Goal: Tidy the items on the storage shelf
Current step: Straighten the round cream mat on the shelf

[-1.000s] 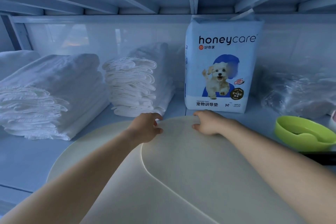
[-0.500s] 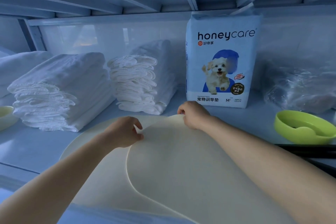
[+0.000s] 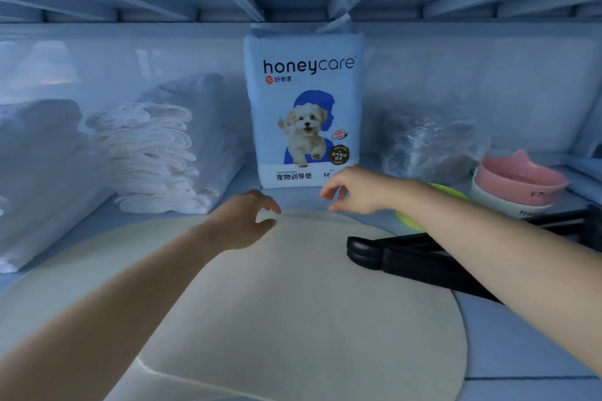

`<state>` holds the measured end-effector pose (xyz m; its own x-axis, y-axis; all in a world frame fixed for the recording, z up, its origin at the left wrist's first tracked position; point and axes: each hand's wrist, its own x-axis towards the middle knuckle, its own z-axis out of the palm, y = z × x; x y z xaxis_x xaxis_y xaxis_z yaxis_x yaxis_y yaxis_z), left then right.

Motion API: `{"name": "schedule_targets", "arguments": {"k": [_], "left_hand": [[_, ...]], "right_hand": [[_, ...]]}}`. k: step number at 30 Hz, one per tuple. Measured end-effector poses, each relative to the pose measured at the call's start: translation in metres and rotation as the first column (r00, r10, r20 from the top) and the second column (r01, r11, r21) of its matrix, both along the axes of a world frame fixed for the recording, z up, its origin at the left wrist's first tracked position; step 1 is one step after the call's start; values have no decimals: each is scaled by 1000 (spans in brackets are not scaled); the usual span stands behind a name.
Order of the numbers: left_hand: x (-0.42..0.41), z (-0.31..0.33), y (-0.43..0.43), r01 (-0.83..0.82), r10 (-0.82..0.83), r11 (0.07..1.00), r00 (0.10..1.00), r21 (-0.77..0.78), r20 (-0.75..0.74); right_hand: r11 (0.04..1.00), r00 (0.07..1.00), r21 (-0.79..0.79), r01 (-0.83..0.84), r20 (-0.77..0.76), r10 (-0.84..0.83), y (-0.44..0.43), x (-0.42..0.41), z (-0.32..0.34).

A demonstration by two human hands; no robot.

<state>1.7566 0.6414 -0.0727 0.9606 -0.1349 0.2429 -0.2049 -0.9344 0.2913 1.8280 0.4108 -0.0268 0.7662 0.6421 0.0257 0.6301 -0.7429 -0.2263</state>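
Both hands are loose, fingers half-curled, holding nothing: left hand (image 3: pixel 244 221) hangs over the far edge of the round cream mat (image 3: pixel 293 303), right hand (image 3: pixel 353 192) is just past it, and I can't tell if either touches. The mat lies flat at the shelf front. The right forearm hides most of the green bowl (image 3: pixel 411 220) and part of the black hangers (image 3: pixel 400 254). Behind stands the "honeycare" pack (image 3: pixel 306 101), its "M" half covered. The lettering on the white bowl (image 3: pixel 495 203) is too blurry to read.
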Motion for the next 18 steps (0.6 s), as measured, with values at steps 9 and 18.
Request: {"name": "schedule_targets", "arguments": {"k": [9, 18], "left_hand": [[43, -11, -45, 92, -90, 996, 991, 17, -97], [51, -17, -41, 70, -69, 997, 995, 21, -70]], "right_hand": [[987, 994, -147, 71, -77, -83, -55, 9, -14], [989, 995, -148, 28, -88, -41, -48, 18, -17]]}}
